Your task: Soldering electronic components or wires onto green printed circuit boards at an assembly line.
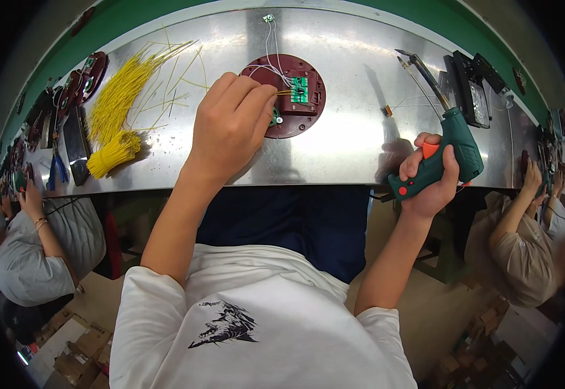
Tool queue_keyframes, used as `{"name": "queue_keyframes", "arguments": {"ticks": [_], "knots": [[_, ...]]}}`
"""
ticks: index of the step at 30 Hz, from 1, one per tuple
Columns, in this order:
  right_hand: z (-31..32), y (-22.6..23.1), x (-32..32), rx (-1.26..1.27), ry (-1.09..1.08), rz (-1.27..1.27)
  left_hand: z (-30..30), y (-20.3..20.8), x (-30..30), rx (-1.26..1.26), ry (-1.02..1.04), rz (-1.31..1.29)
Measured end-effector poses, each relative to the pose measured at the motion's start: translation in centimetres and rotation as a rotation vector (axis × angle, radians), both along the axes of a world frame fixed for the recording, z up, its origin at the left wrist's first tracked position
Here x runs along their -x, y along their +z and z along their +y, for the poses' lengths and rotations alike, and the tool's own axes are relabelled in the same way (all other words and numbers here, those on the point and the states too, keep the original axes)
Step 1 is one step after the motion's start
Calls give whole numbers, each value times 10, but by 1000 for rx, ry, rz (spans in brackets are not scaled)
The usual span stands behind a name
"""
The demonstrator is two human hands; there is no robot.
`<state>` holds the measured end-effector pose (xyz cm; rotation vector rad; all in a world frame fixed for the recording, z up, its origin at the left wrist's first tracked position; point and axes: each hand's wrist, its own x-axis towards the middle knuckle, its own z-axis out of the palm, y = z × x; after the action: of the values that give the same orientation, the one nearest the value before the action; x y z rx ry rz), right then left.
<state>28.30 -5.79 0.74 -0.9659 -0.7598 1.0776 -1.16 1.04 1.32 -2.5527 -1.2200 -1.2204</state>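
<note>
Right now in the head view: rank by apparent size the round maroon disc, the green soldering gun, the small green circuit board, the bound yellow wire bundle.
1. Green soldering gun, though it sits nearer the camera, so unsure against the disc.
2. Round maroon disc.
3. Bound yellow wire bundle.
4. Small green circuit board.

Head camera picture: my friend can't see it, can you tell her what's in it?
A person's left hand holds a yellow wire to a small green circuit board on a dark red round disc, while the right hand grips a green soldering gun. Yellow wires lie on the shiny metal table.
</note>
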Motion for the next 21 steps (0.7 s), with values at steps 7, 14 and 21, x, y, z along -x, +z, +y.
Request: {"name": "queue_keyframes", "arguments": {"ticks": [7,14,21], "knots": [[-2,-1,1,-10,1,-6,0,0,0,-19,4,15],[-2,-1,3,-15,-9,-8,-1,1,1,-6,4,1],[0,0,4,11,-62,8,0,1,0,-1,-5,11]]}}
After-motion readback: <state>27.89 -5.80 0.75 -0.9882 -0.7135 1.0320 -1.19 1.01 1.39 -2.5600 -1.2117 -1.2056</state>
